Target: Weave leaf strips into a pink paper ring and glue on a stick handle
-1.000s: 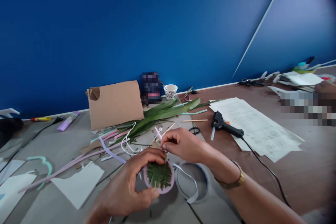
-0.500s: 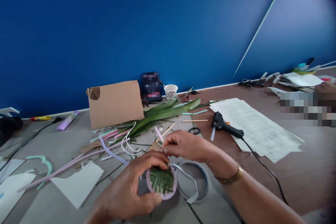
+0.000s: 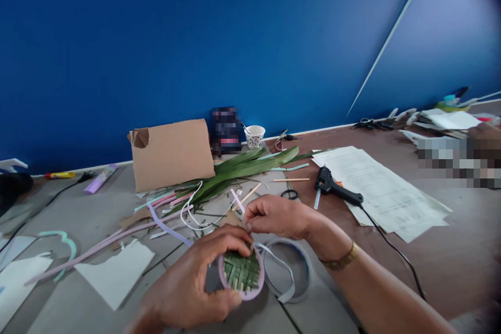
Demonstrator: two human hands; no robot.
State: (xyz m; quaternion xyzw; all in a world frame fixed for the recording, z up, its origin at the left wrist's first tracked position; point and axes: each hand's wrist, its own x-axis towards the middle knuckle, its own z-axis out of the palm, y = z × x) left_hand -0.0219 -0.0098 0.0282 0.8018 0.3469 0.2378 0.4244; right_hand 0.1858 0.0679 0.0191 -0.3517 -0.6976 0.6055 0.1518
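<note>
My left hand [image 3: 199, 279] is closed around a small round piece of woven green leaf strips [image 3: 241, 271] with a pale pink rim, thumb at its lower edge and fingers over its top left. Just above the rim, my right hand [image 3: 276, 216] is pinched, its fingertips close to my left fingers. Whatever lies between those right fingertips is too small or hidden to name. A roll of white tape or ribbon [image 3: 307, 282] with a loose end lies right beside the woven piece.
Long green leaves [image 3: 250, 167] and colored strips lie behind my hands, before a leaning cardboard piece [image 3: 172, 156]. To the right are a black glue gun [image 3: 336, 188] with its cord and printed papers [image 3: 376, 182]. A patterned cup [image 3: 255, 136] stands by the wall. Cut paper [image 3: 117, 274] lies left.
Almost nothing differs. My right hand has shifted very slightly to the right and down, and the woven piece sits marginally further right in my left hand.
</note>
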